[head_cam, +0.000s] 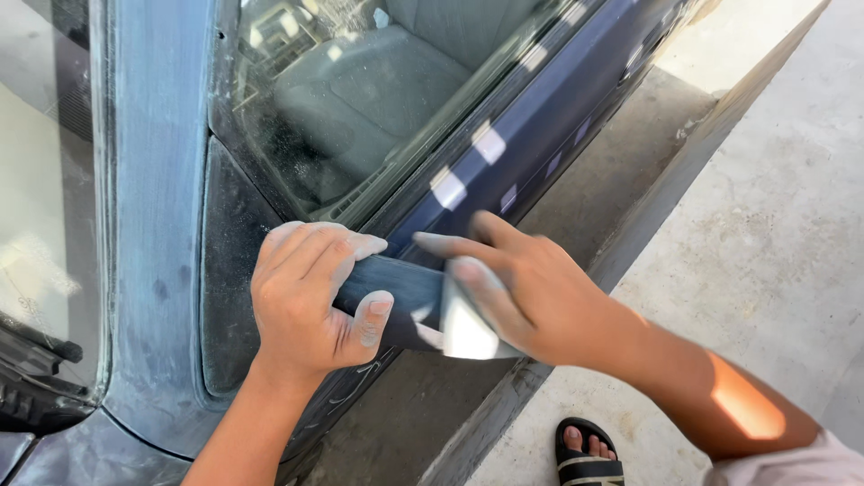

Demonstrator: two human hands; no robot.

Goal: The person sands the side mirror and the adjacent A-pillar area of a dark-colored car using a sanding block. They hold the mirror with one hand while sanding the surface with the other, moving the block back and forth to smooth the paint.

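Observation:
My left hand [310, 297] wraps around the near end of a dark blue side mirror [407, 284] that sticks out from the car door [531, 117]. My right hand [535, 292] presses a folded grey sheet of sandpaper [463, 331] against the mirror's outer end, with the index finger stretched along its top. The right hand is slightly blurred. Both hands are dusty grey at the fingertips.
The dull, scuffed blue pillar [157, 180] runs down on the left, beside the windshield [36, 225] and a wiper [27, 355]. A dusty side window [360, 99] shows a grey seat inside. My foot in a black sandal [585, 450] stands on the concrete floor [765, 225].

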